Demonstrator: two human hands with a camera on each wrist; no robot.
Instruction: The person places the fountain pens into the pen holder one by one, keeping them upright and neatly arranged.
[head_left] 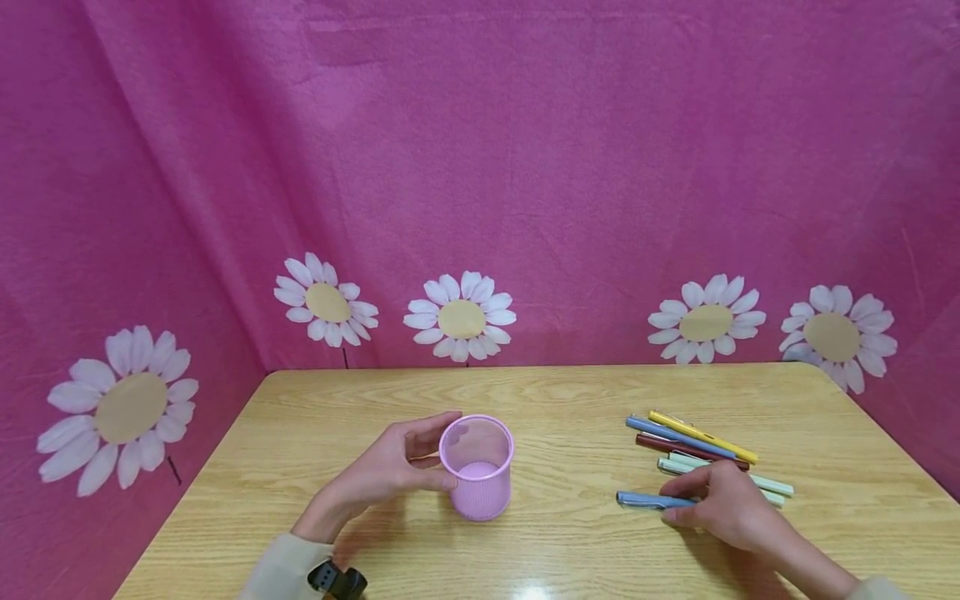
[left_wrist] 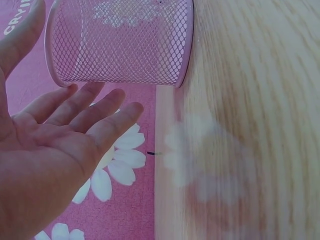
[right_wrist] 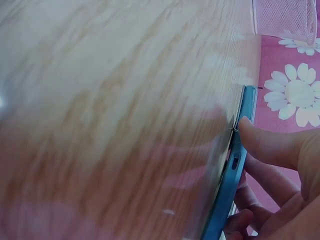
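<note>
A pink mesh pen cup [head_left: 482, 500] stands upright on the wooden table, its mouth facing up and nothing visible inside. My left hand [head_left: 397, 462] is at its left side with fingers spread and fairly straight. In the left wrist view the fingertips lie at the mesh wall of the cup [left_wrist: 120, 45]. My right hand [head_left: 727, 504] pinches a blue pen [head_left: 648, 500] between thumb and fingers, low at the table. The right wrist view shows the thumb on the barrel of that pen [right_wrist: 229, 182]; its far end runs out of the frame.
Behind the right hand lie a yellow pen [head_left: 705, 437], another blue pen [head_left: 675, 435], a dark red pen [head_left: 678, 448] and light green pens [head_left: 772, 485], close together. A pink cloth with daisies [head_left: 570, 208] hangs behind the wooden table [head_left: 555, 450].
</note>
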